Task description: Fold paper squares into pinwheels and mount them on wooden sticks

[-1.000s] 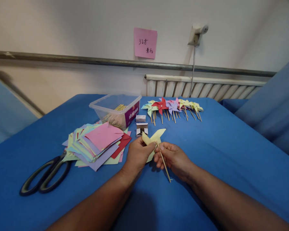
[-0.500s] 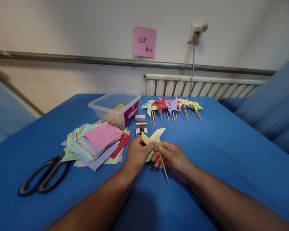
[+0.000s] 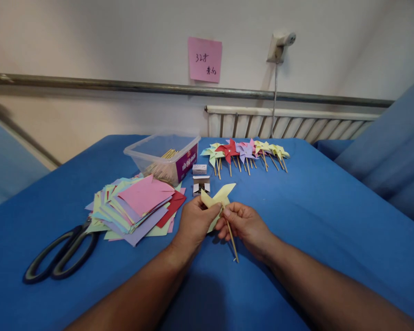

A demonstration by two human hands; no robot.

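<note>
Both hands meet over the table [image 3: 313, 220] near its front middle. Left hand [image 3: 195, 221] and right hand [image 3: 244, 224] touch, pinching the folded paper [image 3: 218, 197] between them; its wings stand just behind the fingers. The stick [image 3: 232, 239] runs from the pinch down toward the table edge, under the right hand.

Left of the grip: paper stack [image 3: 134, 209], flat on the table. Farther left and nearer the edge: scissors [image 3: 57, 255], tips under the stack.

Just behind the grip: two small boxes [image 3: 200, 179], one behind the other. Behind-left: tub [image 3: 162, 156] with sticks in it. Behind-right: row of pinwheels [image 3: 244, 151], lying on the table, well apart from the grip.
</note>
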